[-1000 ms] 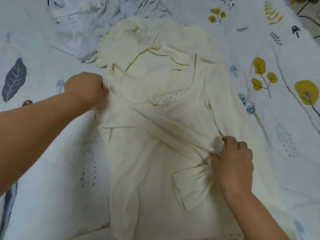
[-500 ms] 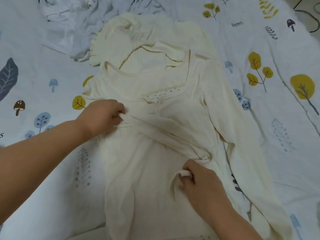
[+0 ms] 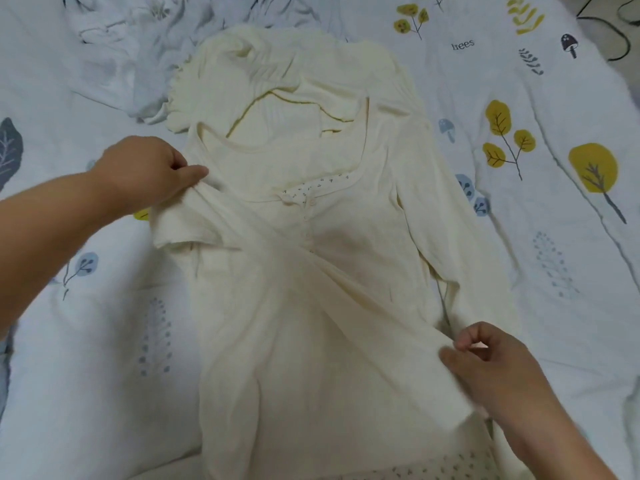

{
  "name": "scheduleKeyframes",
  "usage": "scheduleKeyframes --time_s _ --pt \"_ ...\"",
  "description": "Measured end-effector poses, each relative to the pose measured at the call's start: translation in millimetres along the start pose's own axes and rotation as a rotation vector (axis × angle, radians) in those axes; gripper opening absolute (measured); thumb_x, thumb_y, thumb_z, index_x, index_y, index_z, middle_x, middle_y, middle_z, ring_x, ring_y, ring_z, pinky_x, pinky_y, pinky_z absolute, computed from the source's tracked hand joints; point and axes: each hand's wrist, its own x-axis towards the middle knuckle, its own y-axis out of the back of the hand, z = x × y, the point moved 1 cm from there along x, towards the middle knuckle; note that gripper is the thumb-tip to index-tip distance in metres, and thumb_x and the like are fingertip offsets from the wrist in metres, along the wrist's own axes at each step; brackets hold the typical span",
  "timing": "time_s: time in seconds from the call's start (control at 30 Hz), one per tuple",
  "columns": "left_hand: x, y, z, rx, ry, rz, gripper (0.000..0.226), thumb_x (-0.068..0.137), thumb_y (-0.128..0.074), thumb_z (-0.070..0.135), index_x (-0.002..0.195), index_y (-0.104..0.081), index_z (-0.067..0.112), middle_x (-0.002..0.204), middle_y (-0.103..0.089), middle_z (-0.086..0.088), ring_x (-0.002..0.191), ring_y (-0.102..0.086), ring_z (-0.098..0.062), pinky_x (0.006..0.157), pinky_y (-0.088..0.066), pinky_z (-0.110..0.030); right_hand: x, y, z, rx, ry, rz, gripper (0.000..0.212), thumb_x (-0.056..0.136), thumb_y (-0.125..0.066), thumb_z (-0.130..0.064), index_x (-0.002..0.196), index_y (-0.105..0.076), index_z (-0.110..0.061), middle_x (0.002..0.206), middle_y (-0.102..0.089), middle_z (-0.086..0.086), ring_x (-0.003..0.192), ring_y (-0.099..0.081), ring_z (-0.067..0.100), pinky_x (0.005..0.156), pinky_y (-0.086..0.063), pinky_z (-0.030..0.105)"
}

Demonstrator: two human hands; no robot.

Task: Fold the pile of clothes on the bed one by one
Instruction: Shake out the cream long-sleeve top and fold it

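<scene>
Cream top (image 3: pixel 311 271) lies flat in the middle of the bed (image 3: pixel 554 237), one sleeve pulled diagonally across its front. Left hand (image 3: pixel 145 174) pinches the shoulder end, right hand (image 3: pixel 491 368) grips the cuff end. Another cream garment (image 3: pixel 277 64) sits bunched just above it.

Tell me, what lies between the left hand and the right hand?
In the head view, a cream sleeve folded slantwise across the cream shirt runs from the left hand to the right hand.
</scene>
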Motion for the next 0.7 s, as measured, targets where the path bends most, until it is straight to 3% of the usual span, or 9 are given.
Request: scheduleKeyframes --time_s 0.07,0.13,0.23,0.3,0.37,0.43,0.47,0.57,0.7 --pt "0 -8 7 0.071 -0.062 0.119 0.04 0.09 -0.052 0.039 0.084 -0.065 0.002 0.078 -0.06 -0.017 0.072 -0.053 -0.034 0.065 -0.037 -0.036 1 -9 6 -0.374 0.09 0.126 0.007 0.082 -0.06 -0.012 0.082 -0.054 -0.017 0.08 -0.062 0.002 0.07 -0.052 0.023 0.063 -0.039 0.032" --pt "-5 -17 18 0.07 -0.089 0.24 0.04 0.089 -0.057 0.032 0.113 -0.058 0.0 0.112 -0.053 -0.028 0.097 -0.052 -0.045 0.081 -0.04 -0.049 -2 -22 9 -0.722 0.273 0.275 0.025 0.078 -0.063 -0.013 0.102 -0.058 -0.017 0.102 -0.059 0.007 0.092 -0.05 0.028 0.075 -0.041 0.036" --pt "-28 -41 47 0.001 -0.191 0.249 0.05 0.09 -0.055 0.027 0.131 -0.045 0.001 0.136 -0.039 -0.029 0.115 -0.043 -0.048 0.092 -0.035 -0.056 -7 -49 9 -0.769 0.523 0.331 0.054 0.058 -0.079 -0.006 0.109 -0.064 -0.006 0.109 -0.059 0.021 0.099 -0.056 0.04 0.076 -0.049 0.047" --pt "-53 -65 68 -0.038 -0.344 0.173 0.054 0.091 -0.052 0.033 0.136 -0.043 0.004 0.144 -0.034 -0.027 0.124 -0.04 -0.045 0.098 -0.033 -0.055 -6 -66 9 -0.834 0.624 0.274 0.059 0.054 -0.083 -0.008 0.111 -0.066 -0.008 0.112 -0.06 0.023 0.101 -0.06 0.041 0.077 -0.052 0.048" --pt "-78 -89 88 -0.017 -0.462 0.053 0.061 0.092 -0.045 0.041 0.142 -0.035 0.009 0.151 -0.023 -0.023 0.134 -0.031 -0.039 0.105 -0.027 -0.053 -1 -78 8 -0.938 0.666 0.153 0.058 0.066 -0.08 -0.016 0.121 -0.062 -0.015 0.126 -0.055 0.023 0.115 -0.055 0.039 0.087 -0.048 0.049" --pt "-94 -114 99 0.088 -0.47 -0.095 0.066 0.095 -0.034 0.048 0.149 -0.011 0.019 0.157 0.002 -0.016 0.144 -0.007 -0.03 0.114 -0.009 -0.049 8 -82 11 -1.055 0.645 0.007 0.051 0.092 -0.053 -0.029 0.14 -0.039 -0.024 0.15 -0.028 0.016 0.139 -0.026 0.03 0.108 -0.028 0.047" --pt "-99 -125 101 0.135 -0.444 -0.141 0.068 0.095 -0.029 0.051 0.149 0.0 0.023 0.156 0.013 -0.013 0.145 0.005 -0.027 0.115 -0.001 -0.047 12 -78 11 -1.044 0.653 -0.026 0.046 0.097 -0.041 -0.031 0.142 -0.034 -0.025 0.153 -0.021 0.011 0.142 -0.018 0.025 0.11 -0.021 0.044" --pt "-106 -133 109 0.154 -0.354 -0.145 0.067 0.096 -0.026 0.047 0.148 0.008 0.024 0.154 0.021 -0.013 0.143 0.015 -0.026 0.115 0.005 -0.046 20 -53 3 -0.823 0.677 0.177 0.031 0.09 -0.053 -0.016 0.12 -0.06 -0.017 0.129 -0.053 0.012 0.12 -0.047 0.031 0.093 -0.038 0.04" --pt "-120 -129 126 0.099 -0.338 -0.069 0.066 0.095 -0.033 0.035 0.149 0.001 0.02 0.155 0.019 -0.013 0.144 0.012 -0.028 0.114 0.003 -0.048 35 0 10 -0.584 0.394 0.362 0.033 0.09 -0.045 -0.005 0.122 -0.051 -0.007 0.115 -0.051 0.018 0.103 -0.044 0.031 0.083 -0.036 0.038"
